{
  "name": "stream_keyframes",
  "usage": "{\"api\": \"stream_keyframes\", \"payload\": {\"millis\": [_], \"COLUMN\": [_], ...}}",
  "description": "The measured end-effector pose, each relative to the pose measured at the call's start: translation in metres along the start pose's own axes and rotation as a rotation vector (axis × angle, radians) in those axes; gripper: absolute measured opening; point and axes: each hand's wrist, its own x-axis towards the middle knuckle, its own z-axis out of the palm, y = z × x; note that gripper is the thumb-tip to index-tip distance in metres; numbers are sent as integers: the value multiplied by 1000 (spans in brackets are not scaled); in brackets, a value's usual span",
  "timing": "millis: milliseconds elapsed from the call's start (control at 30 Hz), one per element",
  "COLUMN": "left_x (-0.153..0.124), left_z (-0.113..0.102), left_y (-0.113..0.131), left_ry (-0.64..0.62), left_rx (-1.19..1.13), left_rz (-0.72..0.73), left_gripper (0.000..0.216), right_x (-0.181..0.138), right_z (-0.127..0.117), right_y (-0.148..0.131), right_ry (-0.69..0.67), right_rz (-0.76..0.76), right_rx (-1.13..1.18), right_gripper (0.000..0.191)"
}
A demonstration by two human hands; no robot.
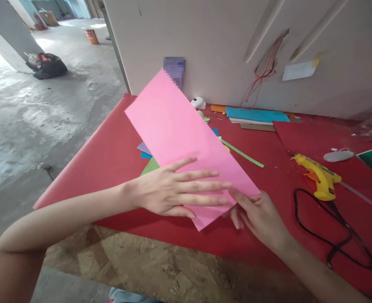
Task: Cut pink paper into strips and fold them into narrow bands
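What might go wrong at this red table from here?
The rectangular pink paper sheet might crease where the right hand pinches it near a corner. The right arm might snag the looped black cord of the yellow plastic glue gun, which lies close by.

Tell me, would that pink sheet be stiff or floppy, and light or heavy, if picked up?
Probably light: the pink sheet looks thin along its edges. Likely fairly stiff, since its long edges run straight beyond the left hand with no obvious sag. It might still crease at the end where the right hand pinches it.
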Motion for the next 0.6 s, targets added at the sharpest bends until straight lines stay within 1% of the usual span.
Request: {"api": "stream_keyframes", "payload": {"millis": [33,67,100,167,200,233,267,300,333,400,467,500,533,567,600], "left_x": [2,1,-4,-22,-32,-40,-47,-50,-52,-48,-39,-34,-29,-25,-22], "left_z": [1,0,-2,-8,-12,-15,-17,-19,-19,-17,-13,-11,-9,-6,-4], "left_y": [-6,-18,-35,-75,-93,-106,-115,-118,-115,-98,-75,-63,-52,-42,-34], "left_ry": [-67,-62,9,249,366,384,388,407,408,378,314,245,140,116,164], "left_rx": [-35,-64,-77,-106,-143,-163,-179,-191,-216,-295,-403,-494,-691,-905,-1137], "left_rz": [-15,-110,-271,-705,-912,-982,-1012,-1039,-1054,-1047,-995,-943,-850,-780,-745], "left_gripper": [48,47,44,33,23,19,22,29,31,30,67,78,82,76,67], "right_x": [-4,-8,-12,-18,-20,-22,-23,-23,-23,-22,-20,-19,-17,-15,-12], "right_z": [0,-1,-4,-11,-15,-18,-21,-24,-26,-27,-25,-22,-20,-17,-14], "right_y": [1,2,4,8,10,12,14,16,16,16,14,13,11,11,10], "right_ry": [-8,-7,2,48,76,98,115,127,135,147,144,127,102,72,37], "right_rz": [12,24,35,48,50,52,53,53,50,39,15,-3,-24,-45,-64], "right_rx": [0,-1,-2,2,3,4,5,9,18,46,51,37,17,-6,-30], "right_gripper": [56,56,56,57,58,58,58,57,56,53,52,52,53,53,54]}}
